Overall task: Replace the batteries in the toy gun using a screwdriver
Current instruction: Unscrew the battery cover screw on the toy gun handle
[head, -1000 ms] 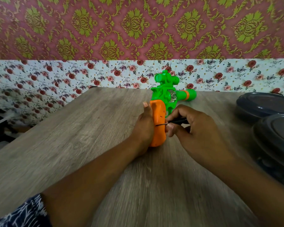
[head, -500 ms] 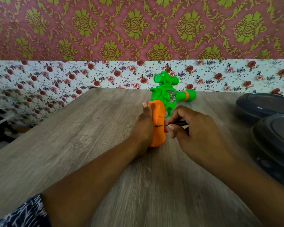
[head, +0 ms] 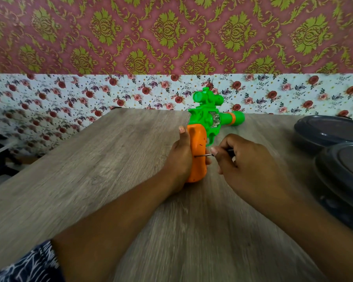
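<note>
Orange-gripped green toy gun (head: 204, 127) mid-table, grip toward camera, barrel pointing right. Left hand (head: 179, 157) wrapped round the grip, thumb up its left edge. Right hand (head: 243, 161) pinches screwdriver (head: 205, 155), tip against the grip's side. Wood-grain table (head: 90, 180). Two dark lidded containers (head: 334, 143) far right.

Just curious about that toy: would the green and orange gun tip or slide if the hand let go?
Probably tips: the toy gun stands up off the table, braced by the left hand. Looks like light, stiff plastic, so it likely slides easily.
</note>
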`<state>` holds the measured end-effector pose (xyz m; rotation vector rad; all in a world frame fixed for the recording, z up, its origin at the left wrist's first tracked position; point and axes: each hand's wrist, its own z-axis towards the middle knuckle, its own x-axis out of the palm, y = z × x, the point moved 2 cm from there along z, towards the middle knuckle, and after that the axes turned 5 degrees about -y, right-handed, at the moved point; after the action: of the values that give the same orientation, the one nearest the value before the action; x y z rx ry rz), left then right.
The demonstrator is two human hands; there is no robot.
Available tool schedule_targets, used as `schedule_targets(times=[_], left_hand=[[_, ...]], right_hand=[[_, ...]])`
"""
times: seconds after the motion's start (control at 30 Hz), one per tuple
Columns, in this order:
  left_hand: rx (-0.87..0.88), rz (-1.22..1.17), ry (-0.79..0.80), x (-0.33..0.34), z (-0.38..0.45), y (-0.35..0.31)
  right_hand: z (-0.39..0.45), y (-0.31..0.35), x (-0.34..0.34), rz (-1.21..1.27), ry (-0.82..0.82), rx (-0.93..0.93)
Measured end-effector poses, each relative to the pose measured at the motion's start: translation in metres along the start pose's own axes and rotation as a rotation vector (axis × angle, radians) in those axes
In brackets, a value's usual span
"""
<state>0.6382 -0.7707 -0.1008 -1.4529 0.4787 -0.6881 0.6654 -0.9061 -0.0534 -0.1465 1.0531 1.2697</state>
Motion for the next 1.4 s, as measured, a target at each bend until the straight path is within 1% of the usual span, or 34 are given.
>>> schedule_targets(times=[0.07,0.13,0.2,0.27,0.37,0.53,0.63,0.73,0.83,0.9,1.0,1.07,1.13,1.23,1.3,1.4], left_hand=[[-0.018,0.024,0.020,-0.0009,0.0006,0.0008],[-0.016,0.048,0.041,-0.0014,0.0008,0.0015],[0.014,0.085,0.016,-0.0021,-0.0003,0.0017],[0.009,0.102,0.014,-0.0004,-0.0022,-0.0012],[0.007,0.095,0.027,-0.0001,-0.0060,-0.0049],[0.021,0.034,0.047,-0.0002,-0.0053,-0.0038],[0.016,-0.002,0.030,-0.0004,-0.0036,-0.0024],[-0.013,0.014,0.038,-0.0009,-0.0017,-0.0019],[0.015,0.052,0.019,-0.0012,-0.0024,-0.0014],[0.027,0.065,0.029,-0.0010,-0.0019,-0.0019],[0.032,0.081,0.047,-0.0007,-0.0030,-0.0007],[0.024,0.038,0.023,-0.0007,-0.0036,-0.0014],[0.006,0.006,0.032,0.0001,-0.0020,-0.0008],[-0.011,-0.018,0.027,-0.0001,-0.0011,-0.0006],[-0.018,0.014,0.031,-0.0022,0.0019,0.0017],[0.014,0.057,0.021,-0.0026,0.0011,0.0023]], right_hand=[[0.0010,-0.0016,-0.0001,0.023,0.022,0.008],[0.0021,-0.0023,-0.0017,0.114,0.010,0.009],[0.0028,-0.0013,-0.0028,0.216,-0.011,0.004],[0.0024,0.0008,-0.0015,0.248,-0.006,-0.013],[0.0000,0.0022,0.0026,0.240,0.018,-0.040],[-0.0022,0.0000,-0.0003,0.029,-0.018,-0.007],[-0.0002,-0.0022,0.0011,0.092,0.014,-0.007],[0.0031,-0.0029,0.0015,0.148,0.033,-0.014],[0.0051,-0.0035,-0.0005,0.247,0.032,0.024],[0.0034,-0.0006,-0.0004,0.266,0.021,-0.010],[-0.0016,0.0033,0.0005,0.126,0.034,-0.069],[-0.0029,0.0029,-0.0018,0.014,0.013,-0.067],[-0.0021,-0.0004,-0.0029,-0.033,0.000,-0.045],[0.0006,-0.0027,-0.0010,0.054,0.022,-0.031],[0.0016,-0.0022,-0.0007,0.119,0.044,-0.044],[0.0032,-0.0024,-0.0028,0.209,0.047,-0.056]])
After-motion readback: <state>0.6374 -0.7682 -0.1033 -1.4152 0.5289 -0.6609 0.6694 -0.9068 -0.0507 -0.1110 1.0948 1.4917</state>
